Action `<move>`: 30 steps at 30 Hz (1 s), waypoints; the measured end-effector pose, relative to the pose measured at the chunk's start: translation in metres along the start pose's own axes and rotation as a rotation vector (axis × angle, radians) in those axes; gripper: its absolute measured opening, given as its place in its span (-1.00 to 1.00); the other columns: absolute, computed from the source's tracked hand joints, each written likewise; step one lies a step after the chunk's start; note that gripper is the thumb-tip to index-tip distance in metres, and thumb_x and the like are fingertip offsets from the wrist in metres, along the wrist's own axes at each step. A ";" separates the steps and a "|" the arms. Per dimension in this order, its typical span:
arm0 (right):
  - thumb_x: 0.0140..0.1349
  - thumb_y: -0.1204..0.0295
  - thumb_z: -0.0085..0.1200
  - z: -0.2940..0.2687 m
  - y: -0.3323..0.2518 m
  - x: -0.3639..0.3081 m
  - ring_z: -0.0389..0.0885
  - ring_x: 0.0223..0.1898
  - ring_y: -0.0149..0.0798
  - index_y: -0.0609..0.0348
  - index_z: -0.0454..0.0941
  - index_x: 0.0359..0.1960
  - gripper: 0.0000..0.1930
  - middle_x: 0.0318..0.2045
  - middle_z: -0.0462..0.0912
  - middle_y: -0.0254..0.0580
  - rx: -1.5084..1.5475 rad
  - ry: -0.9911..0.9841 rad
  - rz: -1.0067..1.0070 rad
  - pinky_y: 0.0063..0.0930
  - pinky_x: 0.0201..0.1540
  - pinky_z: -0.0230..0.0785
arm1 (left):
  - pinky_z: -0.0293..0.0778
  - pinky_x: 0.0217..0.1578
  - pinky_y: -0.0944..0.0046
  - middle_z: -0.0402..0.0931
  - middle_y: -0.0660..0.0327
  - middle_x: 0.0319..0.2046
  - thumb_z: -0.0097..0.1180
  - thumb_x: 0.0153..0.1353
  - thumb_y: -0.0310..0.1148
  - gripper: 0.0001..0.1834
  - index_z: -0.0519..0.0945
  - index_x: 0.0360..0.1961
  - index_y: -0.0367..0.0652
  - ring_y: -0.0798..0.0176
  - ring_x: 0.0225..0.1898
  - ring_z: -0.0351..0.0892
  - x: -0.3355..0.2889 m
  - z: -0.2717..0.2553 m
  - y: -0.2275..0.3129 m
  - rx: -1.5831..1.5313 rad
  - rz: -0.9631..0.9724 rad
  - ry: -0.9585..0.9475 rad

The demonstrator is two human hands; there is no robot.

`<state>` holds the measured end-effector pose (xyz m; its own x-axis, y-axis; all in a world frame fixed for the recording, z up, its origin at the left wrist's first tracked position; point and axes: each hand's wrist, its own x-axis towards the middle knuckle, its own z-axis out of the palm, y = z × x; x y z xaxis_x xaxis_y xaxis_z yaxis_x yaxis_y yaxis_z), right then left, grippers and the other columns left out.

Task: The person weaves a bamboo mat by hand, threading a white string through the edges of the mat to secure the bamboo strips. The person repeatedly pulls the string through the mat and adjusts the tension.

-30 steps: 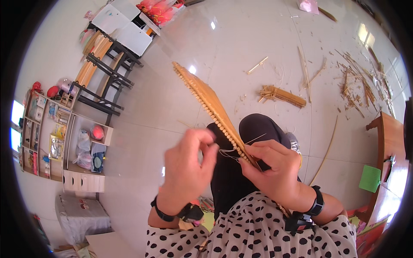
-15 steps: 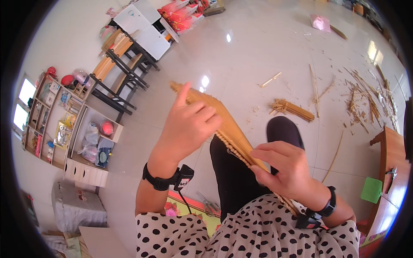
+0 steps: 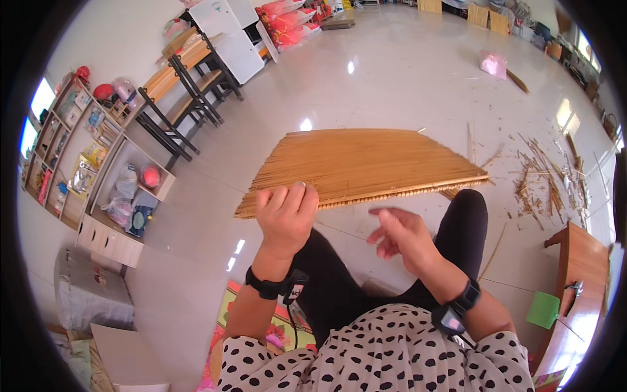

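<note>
A flat tan mat (image 3: 366, 160) of many thin stalks laid side by side spreads out in front of me, above the floor. Along its near edge runs a row of knobbly, bead-like stalk ends. Toward the left end of that edge, the fingers of my left hand (image 3: 287, 215) are curled over the mat and grip it. My right hand (image 3: 406, 238) is apart from the mat, just on my side of its near edge, with fingers loosely spread and nothing in them. A small bit of a stalk bundle (image 3: 450, 193) shows under the mat; the rest is hidden.
Broken stalks (image 3: 552, 179) litter the floor at the right. A wooden table (image 3: 575, 261) stands at the right, with a green fly swatter (image 3: 543, 310) beside it. Shelves (image 3: 98, 157) and chairs (image 3: 196, 91) line the left. A pink bag (image 3: 493, 65) lies far off.
The mat, seen nearly edge-on before, has swung round and now shows its broad face. My right hand has let go of it; my left hand has moved down and still grips it.
</note>
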<state>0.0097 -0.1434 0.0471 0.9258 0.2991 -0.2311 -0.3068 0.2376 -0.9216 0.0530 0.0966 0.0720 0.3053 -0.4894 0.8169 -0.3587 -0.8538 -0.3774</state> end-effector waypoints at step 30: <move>0.19 0.62 0.07 -0.081 -0.007 -0.047 0.55 -0.53 -0.42 0.41 0.56 -0.26 -0.88 -0.49 0.63 -0.24 -0.302 0.319 -0.225 -0.51 -0.49 0.41 | 0.44 -0.54 0.25 0.46 0.19 -0.46 0.47 -0.09 -0.51 -0.67 0.70 -0.23 -0.17 0.15 -0.53 0.51 -0.012 0.017 0.173 -1.254 -0.308 -0.056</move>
<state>-0.0140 -0.2338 0.0398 0.9977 -0.0378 -0.0568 -0.0579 -0.0286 -0.9979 0.0028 -0.0481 -0.0106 0.5485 -0.3363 0.7655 -0.8359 -0.1988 0.5116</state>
